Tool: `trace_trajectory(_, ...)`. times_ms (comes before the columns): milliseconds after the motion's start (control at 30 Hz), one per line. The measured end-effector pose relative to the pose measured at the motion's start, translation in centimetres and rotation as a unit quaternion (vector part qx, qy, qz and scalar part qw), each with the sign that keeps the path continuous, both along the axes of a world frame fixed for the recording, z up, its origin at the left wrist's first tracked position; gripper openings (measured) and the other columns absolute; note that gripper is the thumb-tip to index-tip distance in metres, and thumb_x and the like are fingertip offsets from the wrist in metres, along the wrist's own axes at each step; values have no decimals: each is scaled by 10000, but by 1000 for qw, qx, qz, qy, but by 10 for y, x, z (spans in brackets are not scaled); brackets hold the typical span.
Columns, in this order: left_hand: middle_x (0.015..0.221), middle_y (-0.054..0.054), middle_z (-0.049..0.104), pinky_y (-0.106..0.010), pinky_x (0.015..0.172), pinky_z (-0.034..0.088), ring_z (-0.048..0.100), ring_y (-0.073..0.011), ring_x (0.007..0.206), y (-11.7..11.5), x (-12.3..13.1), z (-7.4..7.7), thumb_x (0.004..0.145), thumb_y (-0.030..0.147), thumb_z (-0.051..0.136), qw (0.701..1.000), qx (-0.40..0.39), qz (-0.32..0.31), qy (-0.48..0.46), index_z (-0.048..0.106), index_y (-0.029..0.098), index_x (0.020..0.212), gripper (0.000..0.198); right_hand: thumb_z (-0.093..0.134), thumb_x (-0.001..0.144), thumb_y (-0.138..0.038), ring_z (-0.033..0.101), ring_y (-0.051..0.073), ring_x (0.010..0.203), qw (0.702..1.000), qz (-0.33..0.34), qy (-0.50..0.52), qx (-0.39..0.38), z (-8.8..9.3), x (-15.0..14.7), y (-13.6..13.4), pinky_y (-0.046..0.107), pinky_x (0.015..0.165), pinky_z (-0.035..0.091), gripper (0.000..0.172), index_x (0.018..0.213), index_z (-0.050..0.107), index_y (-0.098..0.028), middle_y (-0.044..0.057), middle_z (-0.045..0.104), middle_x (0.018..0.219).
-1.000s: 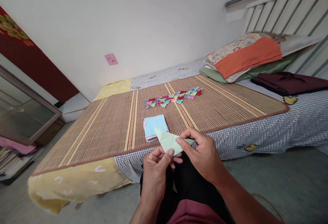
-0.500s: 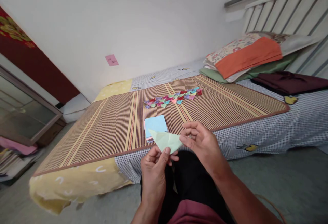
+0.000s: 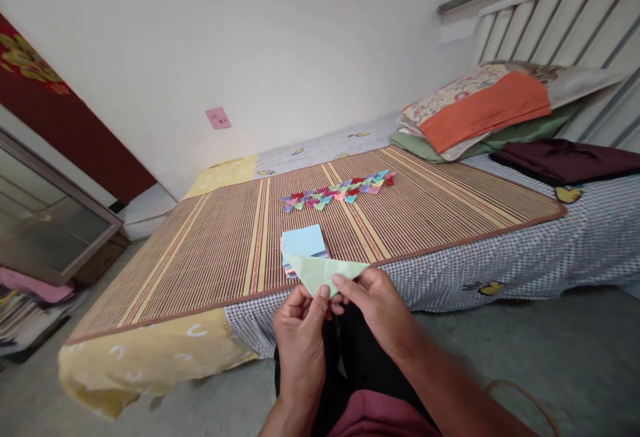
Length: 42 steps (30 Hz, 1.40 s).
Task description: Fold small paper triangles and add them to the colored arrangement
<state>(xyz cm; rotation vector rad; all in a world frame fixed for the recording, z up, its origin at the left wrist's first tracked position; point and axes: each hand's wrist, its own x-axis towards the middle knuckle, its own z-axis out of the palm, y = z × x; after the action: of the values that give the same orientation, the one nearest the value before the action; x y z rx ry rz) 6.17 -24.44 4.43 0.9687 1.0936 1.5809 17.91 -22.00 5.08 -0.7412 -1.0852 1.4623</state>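
Observation:
A pale green sheet of paper (image 3: 323, 273), folded into a triangle with its long edge facing away from me, is held above my lap at the bed's front edge. My left hand (image 3: 305, 323) pinches its lower tip between thumb and fingers. On the right side of the triangle, my right hand (image 3: 377, 300) grips the paper, its thumb pressed on the face near the tip. Behind it lies a stack of square coloured papers (image 3: 303, 240), light blue on top, partly covered by the triangle.
Several small folded paper pieces (image 3: 340, 191) in many colours lie in rows on the striped mat (image 3: 225, 243). Pillows (image 3: 485, 113) and a dark folded cloth (image 3: 560, 160) are at the right by the headboard (image 3: 565, 20). A pink note (image 3: 218, 117) is on the wall.
My right hand has moved left and down from the triangle's right corner, and its thumb now presses near the lower tip. The triangle's right corner shows more fully. My left hand keeps its pinch.

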Motion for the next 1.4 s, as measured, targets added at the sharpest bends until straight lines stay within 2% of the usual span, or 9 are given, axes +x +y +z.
trace_trajectory(267, 688, -22, 728, -222, 644, 506, 652, -128, 639, 1, -1, -4, 819, 316, 801, 1000, 6, 15, 13, 694, 159, 704, 222, 615, 946, -511, 543, 142, 639, 998, -38, -49, 26, -12, 6, 5, 282, 647, 436, 460, 638, 581, -170, 9, 574, 635)
trace_trajectory(433, 718, -30, 740, -223, 638, 494, 647, -128, 637, 1, -1, -4, 820, 324, 798, 1000, -1, 14, 9, 713, 152, 749, 205, 605, 962, -506, 532, 146, 676, 998, -52, -24, 26, -20, 8, 7, 279, 678, 435, 430, 691, 614, -172, 6, 574, 663)
trace_trajectory(600, 715, -24, 738, -219, 633, 480, 631, -121, 627, 0, 0, -5, 816, 321, 801, 1000, -3, 15, -2, 727, 149, 780, 191, 581, 985, -476, 524, 147, 690, 999, -21, -12, 35, -17, 12, 7, 270, 678, 439, 406, 718, 631, -174, 5, 554, 684)
trace_trajectory(833, 702, -26, 738, -217, 619, 478, 630, -120, 615, 1, 2, -5, 789, 316, 827, 999, -6, 29, -26, 713, 148, 760, 205, 579, 986, -463, 518, 160, 715, 1000, -11, -1, 15, -10, 22, 8, 273, 690, 447, 330, 1062, 776, -210, 9, 558, 715)
trace_trajectory(933, 685, -27, 740, -210, 604, 478, 631, -115, 595, 3, 0, -5, 756, 325, 853, 998, -11, 38, -47, 707, 146, 742, 231, 617, 955, -473, 529, 158, 715, 998, -44, 49, 7, -10, 30, 14, 281, 698, 459, 347, 1127, 777, -218, 18, 605, 741)
trace_trajectory(1000, 666, -24, 736, -207, 588, 477, 634, -113, 579, 5, 0, -4, 722, 327, 875, 997, -10, 49, -59, 694, 147, 713, 256, 654, 923, -484, 545, 153, 730, 994, -86, 72, 6, -10, 35, 18, 286, 708, 473, 347, 1097, 782, -214, 44, 673, 850)
trace_trajectory(1133, 671, -23, 740, -202, 591, 483, 634, -108, 575, 5, 1, -4, 710, 326, 881, 996, -11, 53, -64, 701, 146, 719, 255, 665, 919, -475, 581, 162, 721, 994, -91, -48, 32, -5, 40, 16, 290, 685, 492, 307, 976, 779, -196, 41, 677, 799)
trace_trajectory(1267, 680, -32, 743, -211, 607, 491, 636, -116, 587, 3, 2, -5, 733, 324, 865, 998, -13, 44, -42, 715, 141, 733, 236, 717, 891, -329, 639, 183, 798, 967, -156, -160, 118, 2, 36, 5, 302, 735, 522, 211, 1069, 735, -216, 40, 718, 897)
trace_trajectory(1400, 676, -30, 738, -220, 615, 492, 636, -125, 601, 2, 3, -6, 749, 321, 852, 999, -6, 48, -20, 713, 146, 717, 226, 700, 903, -285, 650, 186, 800, 947, -174, -208, 171, 6, 34, 1, 310, 745, 524, 90, 962, 722, -220, 46, 728, 936)
